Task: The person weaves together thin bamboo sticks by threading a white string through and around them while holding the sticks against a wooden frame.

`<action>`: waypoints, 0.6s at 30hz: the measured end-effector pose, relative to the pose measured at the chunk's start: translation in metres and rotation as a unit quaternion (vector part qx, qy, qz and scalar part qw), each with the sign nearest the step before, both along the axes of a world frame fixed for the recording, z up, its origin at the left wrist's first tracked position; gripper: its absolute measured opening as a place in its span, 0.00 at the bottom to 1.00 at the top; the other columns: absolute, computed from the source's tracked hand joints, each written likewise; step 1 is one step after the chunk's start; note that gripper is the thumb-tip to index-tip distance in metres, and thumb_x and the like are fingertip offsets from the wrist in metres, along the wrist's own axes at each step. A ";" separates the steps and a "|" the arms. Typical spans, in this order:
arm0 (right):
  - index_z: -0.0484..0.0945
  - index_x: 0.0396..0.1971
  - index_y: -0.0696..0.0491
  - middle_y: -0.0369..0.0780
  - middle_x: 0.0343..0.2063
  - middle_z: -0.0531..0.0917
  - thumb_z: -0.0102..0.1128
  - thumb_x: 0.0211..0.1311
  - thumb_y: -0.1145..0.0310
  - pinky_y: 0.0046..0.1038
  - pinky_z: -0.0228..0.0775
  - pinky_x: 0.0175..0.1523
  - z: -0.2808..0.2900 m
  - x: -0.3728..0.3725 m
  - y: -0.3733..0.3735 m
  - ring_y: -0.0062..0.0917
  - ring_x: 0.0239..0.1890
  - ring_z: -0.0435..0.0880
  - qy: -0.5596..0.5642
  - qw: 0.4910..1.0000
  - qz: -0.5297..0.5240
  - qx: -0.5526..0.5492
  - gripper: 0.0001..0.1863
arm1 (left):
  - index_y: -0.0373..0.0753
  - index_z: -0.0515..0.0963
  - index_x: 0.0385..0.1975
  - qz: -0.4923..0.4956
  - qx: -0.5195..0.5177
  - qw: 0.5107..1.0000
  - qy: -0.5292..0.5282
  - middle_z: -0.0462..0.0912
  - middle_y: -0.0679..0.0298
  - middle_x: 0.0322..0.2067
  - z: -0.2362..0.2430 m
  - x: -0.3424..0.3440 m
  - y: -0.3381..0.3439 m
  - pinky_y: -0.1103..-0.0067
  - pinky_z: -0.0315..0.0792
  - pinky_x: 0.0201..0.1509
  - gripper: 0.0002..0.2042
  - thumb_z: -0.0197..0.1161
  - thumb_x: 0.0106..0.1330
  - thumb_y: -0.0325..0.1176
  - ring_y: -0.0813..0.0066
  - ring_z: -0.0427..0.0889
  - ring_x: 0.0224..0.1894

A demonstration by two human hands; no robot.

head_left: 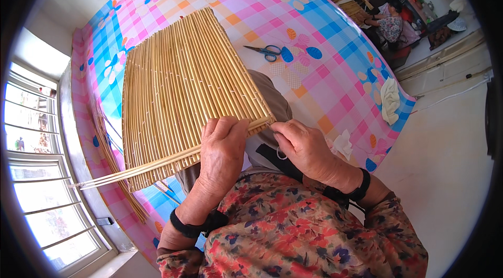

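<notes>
A stiff mat of yellow reeds (183, 79), stitched side by side with thread, lies tilted across my lap. My left hand (222, 144) is closed over its near edge, pressing down a few loose pale reeds (141, 170) that run along that edge and stick out past the left corner. At the mat's near right corner my right hand (304, 147) pinches with thumb and forefinger. A thin thread seems to be at those fingertips, but it is too small to be sure. Beyond the mat's right edge lie dark-handled scissors (268, 52), their blades slightly apart.
Loose long reeds (112, 160) lie left of the mat, by the barred window (42, 173). A checked floral cover (335, 76) spreads underneath. Crumpled white tissue (343, 144) and a white cloth (390, 101) lie to the right. Another person (390, 24) sits at the far right beside more reeds.
</notes>
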State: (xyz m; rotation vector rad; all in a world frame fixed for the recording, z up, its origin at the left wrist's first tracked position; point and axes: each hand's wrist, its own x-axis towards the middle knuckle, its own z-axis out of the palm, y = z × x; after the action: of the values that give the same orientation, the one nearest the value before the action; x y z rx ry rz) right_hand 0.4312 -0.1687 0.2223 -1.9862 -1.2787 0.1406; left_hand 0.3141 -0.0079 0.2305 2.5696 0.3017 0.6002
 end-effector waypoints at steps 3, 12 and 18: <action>0.74 0.42 0.55 0.43 0.30 0.80 0.60 0.58 0.75 0.36 0.75 0.33 0.001 0.001 0.000 0.40 0.31 0.81 0.008 1.000 0.005 0.000 0.12 | 0.34 0.80 0.41 0.001 0.000 1.000 0.004 0.76 0.60 0.35 0.000 0.000 0.000 0.70 0.70 0.45 0.11 0.62 0.58 0.21 0.61 0.74 0.39; 0.71 0.45 0.56 0.47 0.34 0.81 0.59 0.59 0.76 0.40 0.74 0.37 0.000 -0.006 0.003 0.43 0.35 0.82 0.070 0.997 -0.015 0.004 0.14 | 0.36 0.79 0.40 -0.011 0.012 1.000 -0.023 0.75 0.62 0.35 -0.013 -0.001 0.001 0.70 0.67 0.44 0.14 0.60 0.52 0.23 0.62 0.72 0.37; 0.71 0.44 0.55 0.47 0.34 0.81 0.59 0.60 0.76 0.40 0.73 0.36 -0.007 -0.006 0.003 0.44 0.36 0.81 0.074 0.997 -0.007 0.016 0.13 | 0.36 0.79 0.41 -0.009 0.014 1.000 -0.022 0.76 0.62 0.36 -0.015 -0.001 0.000 0.69 0.67 0.43 0.15 0.60 0.51 0.23 0.62 0.73 0.38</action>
State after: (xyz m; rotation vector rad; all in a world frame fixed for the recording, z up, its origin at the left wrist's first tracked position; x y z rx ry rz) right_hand 0.4254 -0.1655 0.2152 -1.9196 -1.1650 0.2540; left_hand 0.3132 -0.0082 0.2159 2.5792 0.2570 0.6578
